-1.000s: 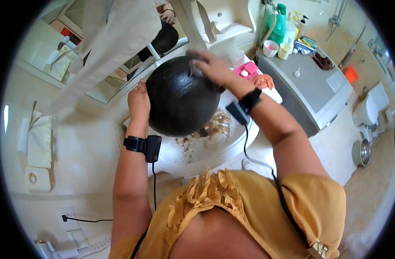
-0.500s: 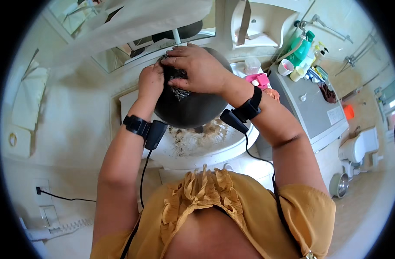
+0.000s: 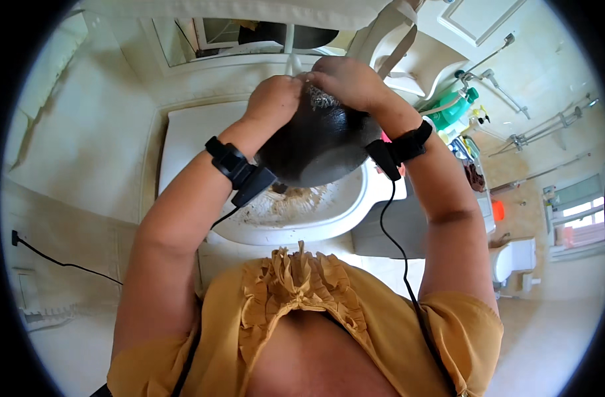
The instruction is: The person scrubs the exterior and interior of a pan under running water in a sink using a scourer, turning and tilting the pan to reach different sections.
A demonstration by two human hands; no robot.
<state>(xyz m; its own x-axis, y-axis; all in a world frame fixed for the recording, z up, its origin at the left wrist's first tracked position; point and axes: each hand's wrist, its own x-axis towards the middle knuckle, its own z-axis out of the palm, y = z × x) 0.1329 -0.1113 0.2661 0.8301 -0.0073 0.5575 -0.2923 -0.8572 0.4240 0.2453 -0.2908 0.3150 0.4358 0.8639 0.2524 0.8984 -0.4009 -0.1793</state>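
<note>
A dark, wet wok [image 3: 319, 155] is tilted over the white sink [image 3: 329, 226], its rounded surface facing me. My left hand [image 3: 275, 100] is closed at the wok's upper left edge; the exact spot it grips is hidden by the fingers. Against the dark metal lies a silvery steel wool scrubber [image 3: 324, 99], under the curled fingers of my right hand [image 3: 352, 83], which is slightly blurred. Brown, grainy residue [image 3: 289, 205] covers part of the basin below the wok.
A grey-topped cabinet [image 3: 395, 225] stands right of the sink, with a green bottle [image 3: 451, 109] and other toiletries behind my right forearm. A mirror [image 3: 223, 33] and a white wall shelf [image 3: 408, 59] are at the back. Black cables [image 3: 398, 245] hang from both wrist straps.
The wok has tilted and swung right in view, with both hands moving along. My right hand has gone from lying across the scrubber to curling at the wok's upper edge. The view has shifted too.
</note>
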